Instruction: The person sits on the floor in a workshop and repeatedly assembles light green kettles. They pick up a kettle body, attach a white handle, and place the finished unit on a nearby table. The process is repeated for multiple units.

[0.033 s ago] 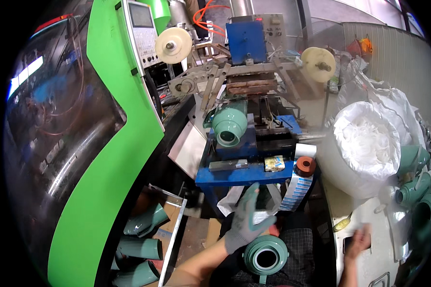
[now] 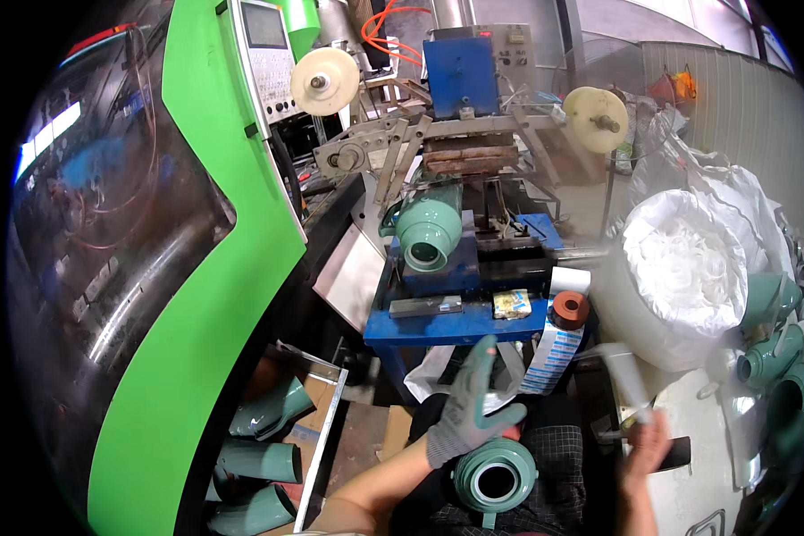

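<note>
A teal green jug shell (image 2: 496,480) with a round dark opening rests in my lap. My left hand (image 2: 471,406), in a grey knit glove, is open just above it, thumb and fingers stretched out. On the right, my bare right hand (image 2: 645,449) is closed around the lower end of a pale, flat, tapering thing (image 2: 627,380). Motion blurs that thing, so I cannot tell its kind. Another teal jug shell (image 2: 429,232) lies on its side on the blue machine stand ahead, its mouth toward me.
Left are a green machine (image 2: 205,375) and a metal-edged bin (image 2: 329,429) with several teal shells. A paper label strip (image 2: 554,353) hangs from the stand (image 2: 393,330) under a brown roll (image 2: 570,310). At right stand a white sack (image 2: 634,304) and a white surface (image 2: 701,429).
My right hand has moved left and now grips the pale tapering thing. The yellowish thing on the white surface no longer shows there. My left hand has barely shifted.
</note>
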`<state>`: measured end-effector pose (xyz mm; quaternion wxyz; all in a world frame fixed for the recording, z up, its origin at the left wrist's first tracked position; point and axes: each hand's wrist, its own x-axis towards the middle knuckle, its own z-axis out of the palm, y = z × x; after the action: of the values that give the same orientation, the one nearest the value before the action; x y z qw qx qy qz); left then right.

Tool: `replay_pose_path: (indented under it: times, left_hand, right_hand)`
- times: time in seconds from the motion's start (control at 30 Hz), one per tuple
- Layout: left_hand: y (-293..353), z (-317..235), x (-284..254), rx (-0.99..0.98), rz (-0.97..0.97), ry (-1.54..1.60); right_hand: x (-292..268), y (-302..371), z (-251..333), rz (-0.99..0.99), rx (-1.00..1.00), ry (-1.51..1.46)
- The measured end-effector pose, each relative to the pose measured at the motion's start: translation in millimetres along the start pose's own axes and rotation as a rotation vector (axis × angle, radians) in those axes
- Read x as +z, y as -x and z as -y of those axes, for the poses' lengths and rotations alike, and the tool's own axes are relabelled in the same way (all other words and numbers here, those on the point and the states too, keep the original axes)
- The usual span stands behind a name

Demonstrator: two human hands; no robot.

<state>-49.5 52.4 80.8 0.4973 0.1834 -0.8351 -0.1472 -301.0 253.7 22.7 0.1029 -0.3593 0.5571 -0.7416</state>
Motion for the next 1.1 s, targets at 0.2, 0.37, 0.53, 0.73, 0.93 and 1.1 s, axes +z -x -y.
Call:
replay_pose_path:
  times: [0.2, 0.37, 0.53, 0.73, 0.93, 1.1]
  left_hand:
    - [77, 56, 0, -0.353, -0.140, 0.109]
    - [99, 97, -35, -0.451, -0.311, -0.271]
    - [63, 49, -7, -1.030, -0.372, 1.330]
    - [67, 15, 39, -1.119, -0.184, 1.380]
    - [81, 0, 21, -0.896, 0.197, 1.169]
    - [105, 1, 6, -0.592, 0.258, 0.823]
  right_hand:
    - [104, -5, 45, 0.240, -0.128, -0.061]
    - [144, 20, 72, 1.333, -0.603, 0.345]
    - [112, 6, 37, 0.785, -0.353, -0.136]
    - [48, 24, -3, 0.697, -0.283, -0.078]
    - [83, 26, 25, 0.803, -0.366, -0.111]
    - [100, 19, 55, 0.901, -0.357, -0.018]
